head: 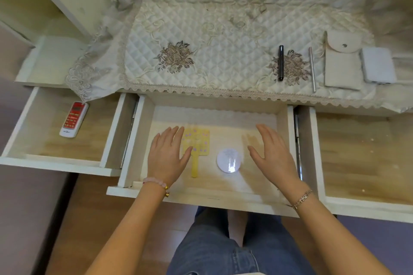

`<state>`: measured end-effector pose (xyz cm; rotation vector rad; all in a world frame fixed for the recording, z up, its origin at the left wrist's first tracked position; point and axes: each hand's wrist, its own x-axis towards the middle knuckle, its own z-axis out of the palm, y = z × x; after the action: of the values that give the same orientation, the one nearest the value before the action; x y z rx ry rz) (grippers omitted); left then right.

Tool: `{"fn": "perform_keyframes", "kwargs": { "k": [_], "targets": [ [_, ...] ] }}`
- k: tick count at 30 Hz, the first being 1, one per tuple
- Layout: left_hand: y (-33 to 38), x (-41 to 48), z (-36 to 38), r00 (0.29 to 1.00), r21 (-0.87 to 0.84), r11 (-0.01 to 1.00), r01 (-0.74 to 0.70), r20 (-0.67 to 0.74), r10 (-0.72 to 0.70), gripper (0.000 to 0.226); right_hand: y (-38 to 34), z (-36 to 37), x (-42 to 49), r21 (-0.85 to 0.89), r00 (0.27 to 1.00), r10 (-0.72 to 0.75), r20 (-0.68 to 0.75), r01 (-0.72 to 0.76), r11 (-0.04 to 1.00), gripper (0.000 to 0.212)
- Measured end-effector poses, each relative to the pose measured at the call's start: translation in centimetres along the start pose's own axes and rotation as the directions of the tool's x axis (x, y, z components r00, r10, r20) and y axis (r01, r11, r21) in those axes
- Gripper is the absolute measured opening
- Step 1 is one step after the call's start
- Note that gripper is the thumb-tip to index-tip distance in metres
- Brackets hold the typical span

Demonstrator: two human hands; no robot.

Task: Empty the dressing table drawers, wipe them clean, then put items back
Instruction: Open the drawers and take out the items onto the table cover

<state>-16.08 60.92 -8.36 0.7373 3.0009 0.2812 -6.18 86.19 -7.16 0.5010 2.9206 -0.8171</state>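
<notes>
Three drawers of the dressing table are pulled out. In the middle drawer point(223, 116) lie a yellow hand mirror with purple dots point(199, 140) and a round white compact point(229, 160). My left hand point(167, 154) hovers flat with straight fingers over the mirror's left side. My right hand point(271, 151) is spread flat over the drawer's right part, holding nothing. A red-and-white remote control point(73, 119) lies in the left drawer point(55, 156). The right drawer point(357, 163) shows only its bare wooden bottom.
On the quilted lace cloth point(201, 28) covering the tabletop lie a black pen point(281, 62), a thin metal stick point(312, 69), a beige snap pouch point(342, 64) and a white power bank point(378, 64). My legs in jeans point(212, 248) are below the drawer.
</notes>
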Motion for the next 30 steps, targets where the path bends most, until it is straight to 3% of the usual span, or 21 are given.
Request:
{"fn": "perform_keyframes", "kwargs": {
  "k": [8,13,18,22,27,30],
  "targets": [
    [-1.9,-0.7,3.2,0.99,-0.068,0.998,0.015,0.144,-0.005,0.058,-0.9,3.9,-0.2,-0.004,0.993,0.068,0.099,-0.068,0.998,0.059],
    [-2.2,-1.0,4.8,0.986,-0.095,0.995,0.02,0.164,-0.005,0.055,-0.7,5.4,0.2,0.0,0.98,0.082,0.183,-0.084,0.996,0.06],
    [-1.9,-1.1,6.5,0.965,-0.168,0.974,0.149,0.241,-0.105,0.055,0.1,7.0,1.2,0.003,0.964,0.093,0.248,-0.097,0.995,0.067],
    [-0.6,-0.7,7.4,0.863,-0.184,0.892,0.412,0.392,-0.318,0.049,0.0,8.7,2.2,0.026,0.94,0.102,0.326,-0.117,0.993,0.078],
    [0.3,-0.1,8.6,0.744,-0.106,0.845,0.524,0.539,-0.394,0.05,0.0,10.1,2.8,-0.04,0.933,0.136,0.333,-0.13,0.991,0.08],
    [0.7,0.5,9.0,0.72,-0.071,0.837,0.542,0.553,-0.419,0.052,0.0,10.3,3.1,-0.038,0.932,0.155,0.329,-0.151,0.988,0.075]
  ]
}}
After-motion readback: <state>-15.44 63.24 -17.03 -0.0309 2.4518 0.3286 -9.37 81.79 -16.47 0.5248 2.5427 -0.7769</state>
